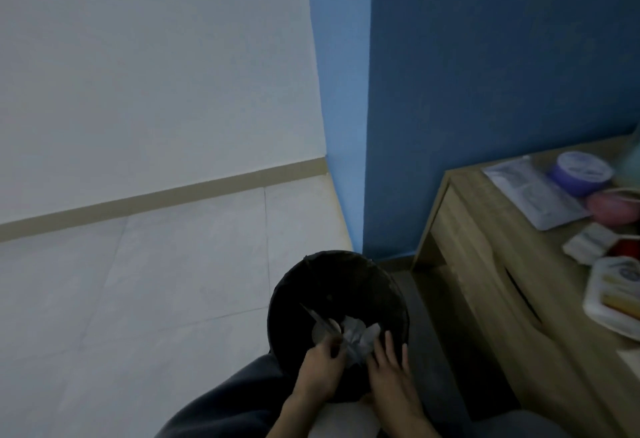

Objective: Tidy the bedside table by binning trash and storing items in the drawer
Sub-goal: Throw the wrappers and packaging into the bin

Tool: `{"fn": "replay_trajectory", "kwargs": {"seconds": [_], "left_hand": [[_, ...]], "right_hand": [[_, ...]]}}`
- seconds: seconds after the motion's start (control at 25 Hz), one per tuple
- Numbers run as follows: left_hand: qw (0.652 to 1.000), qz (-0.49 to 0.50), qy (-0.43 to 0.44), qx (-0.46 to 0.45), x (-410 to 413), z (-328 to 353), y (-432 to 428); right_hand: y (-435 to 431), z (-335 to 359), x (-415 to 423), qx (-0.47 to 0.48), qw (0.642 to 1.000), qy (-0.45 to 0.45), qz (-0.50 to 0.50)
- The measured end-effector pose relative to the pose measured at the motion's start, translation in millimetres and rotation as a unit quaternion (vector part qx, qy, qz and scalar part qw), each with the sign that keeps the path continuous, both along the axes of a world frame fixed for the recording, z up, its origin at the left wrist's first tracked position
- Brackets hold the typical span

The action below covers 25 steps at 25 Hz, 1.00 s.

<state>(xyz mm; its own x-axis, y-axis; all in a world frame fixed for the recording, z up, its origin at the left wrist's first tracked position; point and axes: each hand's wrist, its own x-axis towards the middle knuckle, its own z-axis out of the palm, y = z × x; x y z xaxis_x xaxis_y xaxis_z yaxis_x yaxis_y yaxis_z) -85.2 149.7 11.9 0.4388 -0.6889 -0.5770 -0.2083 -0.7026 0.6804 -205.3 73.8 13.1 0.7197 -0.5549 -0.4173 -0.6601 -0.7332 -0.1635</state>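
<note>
A round black bin (346, 275) stands on the floor left of the wooden bedside table (485, 264). Both my hands hover over the bin's near rim. My left hand (320, 365) is closed on a crumpled grey-white wrapper (353, 337) that hangs inside the bin mouth. My right hand (389, 365) rests flat beside the wrapper with its fingers spread, touching the edge of it. Pale scraps lie inside the bin. A slot-handled drawer front (519, 292) faces me and is closed.
On the tabletop lie a flat clear packet (533, 192), a purple round tub (581, 171), a pink object (613, 209), a white wrapper (588, 242), a red item (628, 247) and a white food tray (613, 295). Blue wall behind, tiled floor to the left. My knees sit below the bin.
</note>
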Motion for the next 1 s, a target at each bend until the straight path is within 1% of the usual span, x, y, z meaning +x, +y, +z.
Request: {"fn": "replay_trajectory", "kwargs": {"seconds": [0.04,0.12,0.16,0.2,0.32,0.48,0.64,0.72,0.8,0.88,1.0], "left_hand": [[0.998,-0.052,-0.014,0.016,-2.4,-2.7,5.9],[0.983,-0.150,-0.083,0.069,-4.2,-10.7,20.7],[0.972,-0.182,-0.124,0.085,-4.6,-10.4,24.3],[0.964,-0.192,-0.159,0.089,-2.8,-11.9,29.6],[0.953,-0.183,-0.232,0.069,3.9,-17.2,34.5],[0.951,-0.156,-0.259,0.062,25.4,-21.5,20.2],[0.939,-0.137,-0.315,0.038,70.1,-28.2,-5.7],[0.933,-0.126,-0.335,0.017,100.4,-34.2,-22.3],[0.927,-0.118,-0.356,-0.005,131.4,-37.5,-41.6],[0.916,-0.118,-0.384,-0.024,162.7,-43.4,-62.9],[0.904,-0.118,-0.410,-0.032,210.6,-53.3,-99.4]], "right_hand": [[-1.9,-3.8,1.1,-0.006,1.000,-0.005,0.026],[-3.0,-11.0,6.0,0.047,0.998,0.002,0.050],[-5.8,-12.2,7.6,0.057,0.997,0.003,0.053],[-7.9,-15.6,13.0,0.049,0.997,-0.010,0.061],[-10.0,-21.9,32.6,0.041,0.995,-0.013,0.092],[-24.7,-23.0,59.6,0.005,0.994,0.002,0.113],[-49.2,-41.6,95.5,-0.070,0.988,-0.059,0.126],[-67.8,-54.8,123.0,-0.090,0.984,-0.077,0.136],[-86.3,-54.3,153.2,-0.101,0.985,-0.059,0.128],[-106.9,-53.2,187.3,-0.141,0.978,-0.075,0.132],[-141.2,-54.2,232.9,-0.149,0.977,-0.082,0.126]]}}
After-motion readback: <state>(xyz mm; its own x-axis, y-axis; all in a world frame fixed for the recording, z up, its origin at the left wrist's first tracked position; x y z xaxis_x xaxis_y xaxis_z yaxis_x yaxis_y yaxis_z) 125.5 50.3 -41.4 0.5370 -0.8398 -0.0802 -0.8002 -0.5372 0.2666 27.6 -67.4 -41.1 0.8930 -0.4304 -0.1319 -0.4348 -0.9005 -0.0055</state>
